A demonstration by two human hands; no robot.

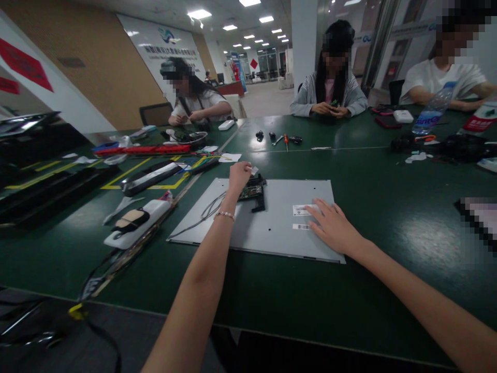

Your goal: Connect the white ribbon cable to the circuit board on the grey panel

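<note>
A flat grey metal panel (279,241) lies on the green table in front of me. Toward its far left part sits a black bracket with a circuit board (251,193), and thin grey cables (212,210) run from it to the panel's left side. My left hand (240,175) is above the bracket's far end, its fingers pinched on a small white piece (254,170) that looks like a label or tape. Fingers spread, my right hand (332,225) rests flat on the panel's right part, touching the edges of two white labels (301,210).
Beyond the panel lie a screwdriver (286,140) and a wrench (277,140). A white device (137,223), cables and black strips (58,191) crowd the left. A bottle (433,111) stands at the right back. Several people sit across the table (388,207).
</note>
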